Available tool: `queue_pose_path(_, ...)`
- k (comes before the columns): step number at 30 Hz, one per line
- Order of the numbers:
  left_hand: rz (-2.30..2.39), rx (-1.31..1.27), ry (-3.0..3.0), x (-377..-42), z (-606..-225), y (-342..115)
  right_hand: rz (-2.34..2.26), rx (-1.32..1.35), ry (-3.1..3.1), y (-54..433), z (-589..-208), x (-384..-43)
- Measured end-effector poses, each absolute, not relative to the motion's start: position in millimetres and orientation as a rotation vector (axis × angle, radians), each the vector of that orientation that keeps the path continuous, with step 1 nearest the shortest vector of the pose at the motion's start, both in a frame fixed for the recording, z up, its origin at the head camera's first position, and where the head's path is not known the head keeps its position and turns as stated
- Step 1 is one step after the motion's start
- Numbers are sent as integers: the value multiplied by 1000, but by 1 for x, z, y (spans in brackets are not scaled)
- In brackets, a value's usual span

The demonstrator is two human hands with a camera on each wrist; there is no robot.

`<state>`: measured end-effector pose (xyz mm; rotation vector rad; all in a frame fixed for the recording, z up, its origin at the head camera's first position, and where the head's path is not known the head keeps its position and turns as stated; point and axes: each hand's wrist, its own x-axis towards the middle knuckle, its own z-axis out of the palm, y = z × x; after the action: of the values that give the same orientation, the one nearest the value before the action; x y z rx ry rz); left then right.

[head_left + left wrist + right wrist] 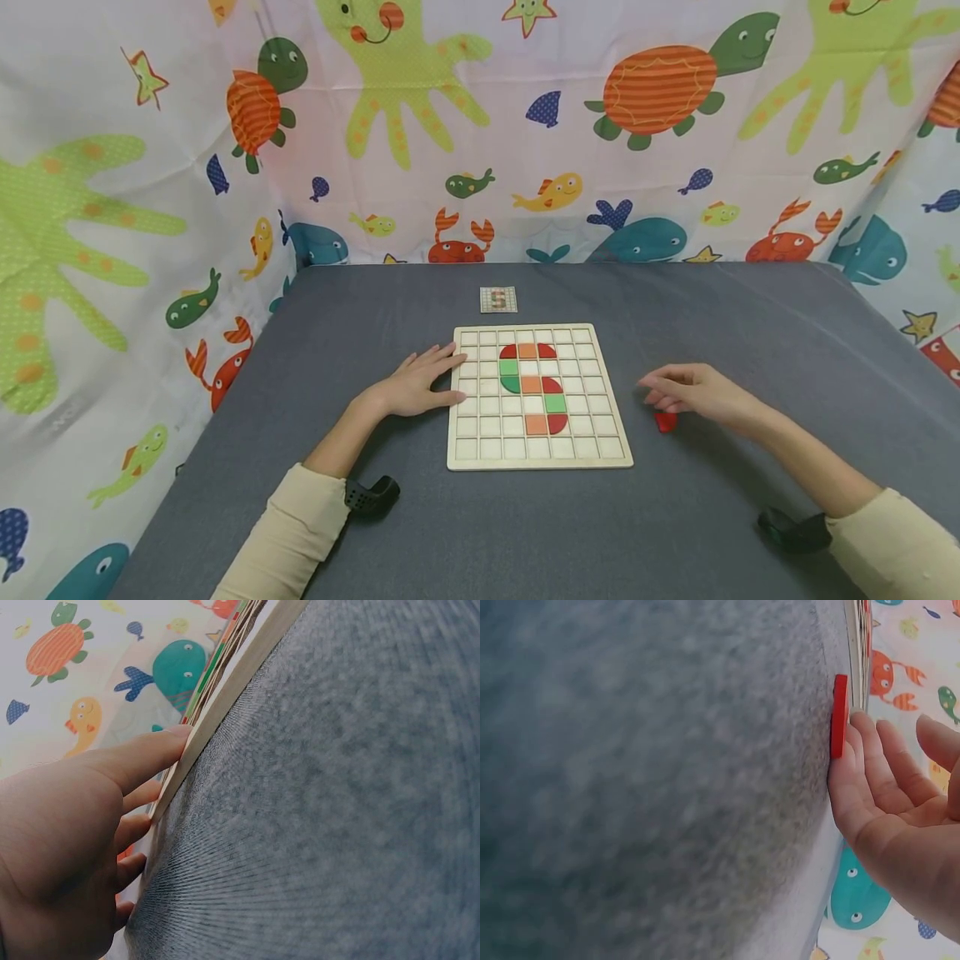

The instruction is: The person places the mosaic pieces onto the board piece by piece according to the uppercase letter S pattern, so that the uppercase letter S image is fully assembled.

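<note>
A light wooden grid board (487, 450) lies on the table, bearing red rounded, orange square and green tiles (555, 403) in its middle cells. My left hand (408, 385) rests at the board's left edge with spread fingers. In the left wrist view the thumb (154, 759) touches the board's side (225, 705). To the right of the board, my right hand (693, 389) hangs with loosely bent fingers. Just below them a red tile (665, 422) lies on the table, partly covered by the hand. The right wrist view shows this red tile (840, 716) beside the little finger, ungripped.
A small card (498, 300) with a printed grid pattern lies behind the board. Grey cloth (375, 308) covers the table. A curtain (465, 125) with sea animals hangs along the back and sides. Each wrist wears a black band (372, 495).
</note>
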<state>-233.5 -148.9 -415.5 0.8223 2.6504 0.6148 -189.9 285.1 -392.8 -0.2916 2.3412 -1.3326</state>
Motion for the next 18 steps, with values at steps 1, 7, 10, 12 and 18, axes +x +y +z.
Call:
queue_pose_path(1,616,824,2650,-234,-415,-149,-1331,-294,2344,287,-393,-189)
queue_pose_path(7,618,819,2652,-234,-415,-148,-1284,-399,2391,296,-395,-183)
queue_pose_path(10,610,815,2657,-234,-416,-148,-1241,-495,2431,300,-396,-181)
queue_pose_path(12,607,811,2659,-235,-417,-148,-1229,-559,2439,300,-398,-180)
queue_pose_path(18,613,809,2653,-234,-417,-148,-1205,-720,2457,300,-401,-177)
